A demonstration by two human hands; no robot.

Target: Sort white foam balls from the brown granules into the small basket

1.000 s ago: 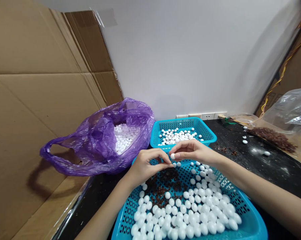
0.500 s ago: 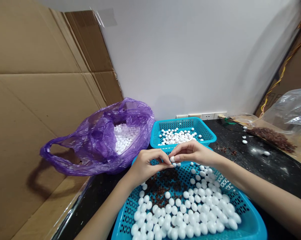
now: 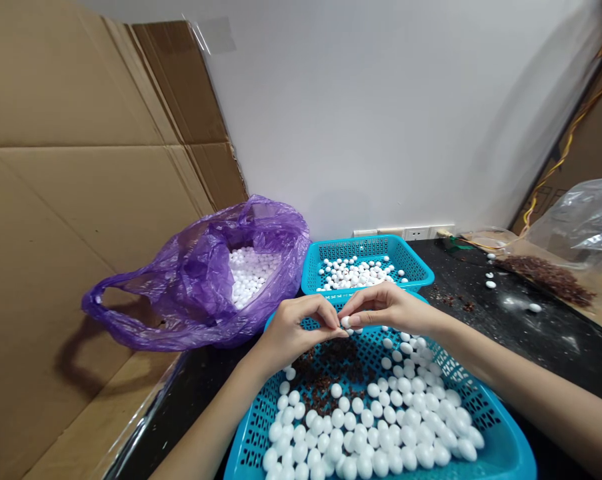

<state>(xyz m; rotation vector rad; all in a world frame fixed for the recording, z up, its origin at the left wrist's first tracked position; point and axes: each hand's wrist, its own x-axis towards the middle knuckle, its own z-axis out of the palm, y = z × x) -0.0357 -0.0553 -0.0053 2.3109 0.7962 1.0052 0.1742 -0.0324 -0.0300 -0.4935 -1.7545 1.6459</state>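
My left hand (image 3: 295, 330) and my right hand (image 3: 385, 307) meet fingertip to fingertip over the far end of a near blue plastic basket (image 3: 501, 433). Between them they pinch one small white bead (image 3: 345, 323). Both hands have their fingers curled in a pinch. Under them the basket holds several loose white beads (image 3: 381, 427) and a patch of brown flakes (image 3: 325, 373).
A second, smaller blue basket (image 3: 415, 263) with white beads stands behind. A purple plastic bag (image 3: 191, 280) of white beads lies at the left, against cardboard sheets (image 3: 71, 173). At the right a clear bag (image 3: 575, 220) with brown bits (image 3: 545, 275) lies on the black tabletop (image 3: 511, 320).
The two hands have closed in on each other slightly; the bead between the fingertips is more covered by the fingers. Nothing else has moved.
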